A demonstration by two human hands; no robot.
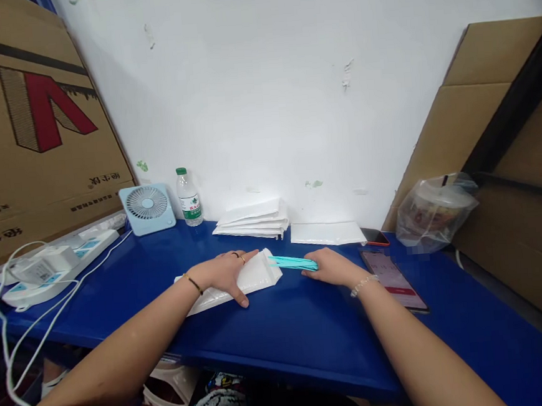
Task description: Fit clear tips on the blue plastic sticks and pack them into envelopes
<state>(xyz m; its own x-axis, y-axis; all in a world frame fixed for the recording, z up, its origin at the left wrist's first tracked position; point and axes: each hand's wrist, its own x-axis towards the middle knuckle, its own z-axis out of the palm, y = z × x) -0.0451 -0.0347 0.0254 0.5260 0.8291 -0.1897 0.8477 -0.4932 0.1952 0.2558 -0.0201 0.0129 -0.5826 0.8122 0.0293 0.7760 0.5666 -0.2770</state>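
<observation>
My left hand (229,274) lies flat with its fingers spread across a white padded mailer (258,274) on the table, the thumb pointing down and to the right. The mailer's right end faces my right hand (330,266), whose fingers are closed round a bundle of thin turquoise strips (293,262). The far tip of the bundle reaches the mailer's end; whether it sits inside the opening I cannot tell. Behind my hands, a stack of white mailers (253,220) leans near the wall, and a single flat white mailer (324,232) lies to its right.
The blue table (281,327) holds a power strip (60,269) with white cables, a small fan (147,208) and a water bottle (189,200) at left. At right are a phone (394,281), another phone (376,237) and a bagged drink cup (435,212). Cardboard boxes (39,183) stand at both sides.
</observation>
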